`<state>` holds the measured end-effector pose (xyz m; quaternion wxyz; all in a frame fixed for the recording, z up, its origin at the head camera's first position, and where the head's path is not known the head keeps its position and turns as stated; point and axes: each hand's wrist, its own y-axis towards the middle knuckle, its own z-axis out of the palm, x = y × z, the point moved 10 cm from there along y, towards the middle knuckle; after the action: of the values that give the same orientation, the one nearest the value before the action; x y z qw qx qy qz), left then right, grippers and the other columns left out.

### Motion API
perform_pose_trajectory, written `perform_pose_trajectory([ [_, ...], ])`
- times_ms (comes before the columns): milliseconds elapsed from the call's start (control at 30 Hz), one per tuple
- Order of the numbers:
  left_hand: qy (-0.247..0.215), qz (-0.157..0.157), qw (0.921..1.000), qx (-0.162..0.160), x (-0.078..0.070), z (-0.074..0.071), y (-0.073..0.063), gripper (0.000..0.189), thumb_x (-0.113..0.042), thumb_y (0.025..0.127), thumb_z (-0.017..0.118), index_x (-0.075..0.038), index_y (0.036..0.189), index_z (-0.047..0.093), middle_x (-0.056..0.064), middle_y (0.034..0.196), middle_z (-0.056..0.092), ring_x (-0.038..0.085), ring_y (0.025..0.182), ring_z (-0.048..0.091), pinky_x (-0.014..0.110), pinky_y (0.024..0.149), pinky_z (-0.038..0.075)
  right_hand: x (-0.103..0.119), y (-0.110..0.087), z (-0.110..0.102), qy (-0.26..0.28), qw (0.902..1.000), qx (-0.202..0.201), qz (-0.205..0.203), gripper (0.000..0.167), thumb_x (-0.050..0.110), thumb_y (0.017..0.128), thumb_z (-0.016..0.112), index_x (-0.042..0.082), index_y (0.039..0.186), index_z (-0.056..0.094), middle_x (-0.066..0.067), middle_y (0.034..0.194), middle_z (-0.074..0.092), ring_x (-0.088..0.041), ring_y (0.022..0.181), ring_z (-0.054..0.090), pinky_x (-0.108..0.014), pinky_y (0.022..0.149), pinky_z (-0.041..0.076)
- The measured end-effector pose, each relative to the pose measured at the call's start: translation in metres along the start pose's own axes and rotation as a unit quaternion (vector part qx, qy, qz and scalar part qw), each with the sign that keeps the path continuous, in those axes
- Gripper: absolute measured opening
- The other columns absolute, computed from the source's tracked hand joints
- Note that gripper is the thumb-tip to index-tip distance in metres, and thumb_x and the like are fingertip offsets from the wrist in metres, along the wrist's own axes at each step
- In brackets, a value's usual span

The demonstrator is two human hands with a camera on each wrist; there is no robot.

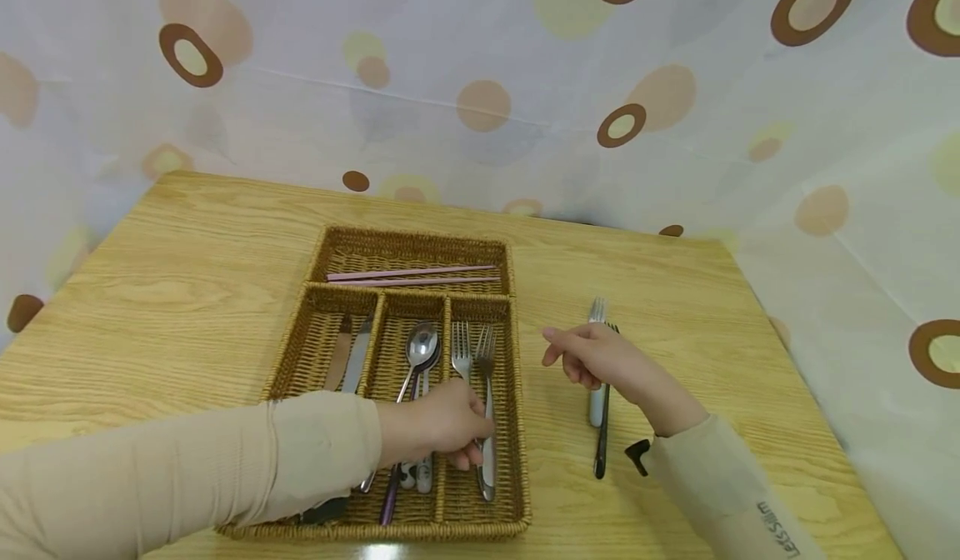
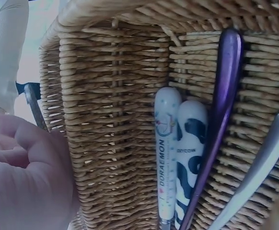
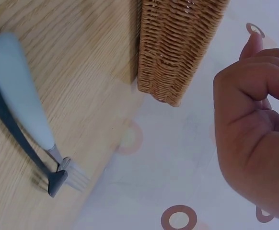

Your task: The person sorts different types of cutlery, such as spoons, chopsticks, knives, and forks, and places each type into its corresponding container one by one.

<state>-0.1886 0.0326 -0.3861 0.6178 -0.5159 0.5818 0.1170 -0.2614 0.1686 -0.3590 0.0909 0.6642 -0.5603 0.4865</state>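
My left hand (image 1: 448, 420) reaches over the right compartment of the wicker tray (image 1: 522, 460), with thumb and fingers pinching the handle of a metal fork (image 1: 486, 352). A second fork (image 1: 461, 352) lies alongside it, its lower part behind the hand. In the left wrist view, the fork's handle end (image 2: 34, 108) shows beyond the divider. My right hand (image 1: 600, 356) hovers right of the tray, fingers loosely bent and holding nothing. Below it on the table lie a fork with a pale blue handle (image 3: 22, 91) and a black fork (image 3: 15, 129), side by side.
Pink chopsticks (image 1: 412, 275) lie in the rear compartment. Spoons (image 1: 422, 345) fill the middle one, including a purple handle (image 2: 228, 81) and a cow-patterned handle (image 2: 192, 139). Knives (image 1: 358, 358) are at left, partly under my sleeve. A patterned sheet (image 1: 420, 68) hangs behind the wooden table (image 1: 187, 293).
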Motion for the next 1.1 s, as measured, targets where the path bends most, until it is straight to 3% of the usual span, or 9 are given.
perform_pose_trajectory([
  [100,0.000,-0.016,0.9997,0.019,0.002,0.005,0.000,0.008,0.001,0.091,0.051,0.006,0.087,0.056,0.005,0.056,0.054,0.006,0.041,0.046,0.020,0.049,0.050,-0.001,-0.001,-0.002,0.000,1.0000,-0.001,0.001,0.055,0.046,0.098,0.041,-0.005,0.099,0.062,0.004,0.052,0.043,-0.009,0.045,0.032,-0.026,0.047,0.031],
  [200,-0.002,-0.044,0.9980,0.045,0.005,0.012,0.000,0.036,-0.001,0.090,0.051,0.016,0.122,0.044,0.011,0.069,0.058,0.007,0.041,0.047,0.017,0.046,0.048,-0.003,-0.002,-0.004,0.003,1.0000,-0.002,0.005,0.056,0.047,0.098,0.041,-0.005,0.099,0.062,0.004,0.052,0.043,-0.009,0.045,0.031,-0.025,0.047,0.030],
  [267,-0.001,-0.065,0.9954,0.071,0.007,0.018,-0.001,0.048,-0.005,0.091,0.053,0.015,0.131,0.036,0.014,0.084,0.059,0.008,0.042,0.049,0.016,0.044,0.047,-0.006,-0.002,-0.007,0.005,0.9999,-0.008,0.012,0.055,0.046,0.098,0.041,-0.005,0.098,0.062,0.004,0.052,0.043,-0.009,0.045,0.032,-0.024,0.047,0.031],
  [433,0.002,-0.075,0.9907,0.113,0.008,0.028,-0.004,0.055,-0.015,0.092,0.054,0.013,0.133,0.033,0.019,0.110,0.052,0.011,0.050,0.052,0.018,0.046,0.049,-0.023,-0.001,-0.024,-0.017,0.9986,-0.034,0.036,0.050,0.042,0.098,0.043,-0.005,0.099,0.062,0.005,0.054,0.044,-0.008,0.047,0.033,-0.024,0.049,0.033],
  [667,0.001,-0.067,0.9886,0.135,0.004,0.031,-0.007,0.062,-0.018,0.092,0.055,0.011,0.138,0.026,0.018,0.115,0.049,0.013,0.055,0.053,0.023,0.054,0.053,-0.069,-0.001,-0.056,-0.082,0.9884,-0.088,0.093,0.040,0.031,0.097,0.048,-0.006,0.098,0.064,0.004,0.051,0.043,-0.007,0.044,0.030,-0.026,0.048,0.033],
  [800,0.006,-0.060,0.9899,0.128,0.004,0.031,-0.009,0.060,-0.017,0.091,0.056,0.012,0.135,0.029,0.019,0.115,0.050,0.014,0.056,0.053,0.032,0.071,0.056,-0.097,-0.002,-0.062,-0.088,0.9839,-0.087,0.129,0.038,0.029,0.096,0.050,-0.006,0.099,0.064,0.004,0.052,0.047,-0.006,0.043,0.029,-0.023,0.047,0.032],
  [933,0.009,-0.062,0.9904,0.123,0.006,0.029,-0.011,0.057,-0.019,0.090,0.057,0.012,0.132,0.032,0.020,0.113,0.051,0.014,0.054,0.054,0.042,0.093,0.048,-0.111,0.002,-0.059,-0.082,0.9847,-0.075,0.134,0.034,0.029,0.094,0.052,0.002,0.077,0.064,0.005,0.052,0.047,-0.005,0.044,0.030,-0.021,0.045,0.030],
  [1100,0.014,-0.064,0.9901,0.124,0.006,0.027,-0.013,0.060,-0.021,0.091,0.057,0.012,0.134,0.031,0.022,0.121,0.052,0.014,0.055,0.057,0.050,0.101,0.040,-0.116,0.008,-0.056,-0.085,0.9848,-0.072,0.134,0.036,0.028,0.092,0.056,0.012,0.060,0.054,0.006,0.050,0.045,-0.005,0.043,0.031,-0.020,0.045,0.029],
])
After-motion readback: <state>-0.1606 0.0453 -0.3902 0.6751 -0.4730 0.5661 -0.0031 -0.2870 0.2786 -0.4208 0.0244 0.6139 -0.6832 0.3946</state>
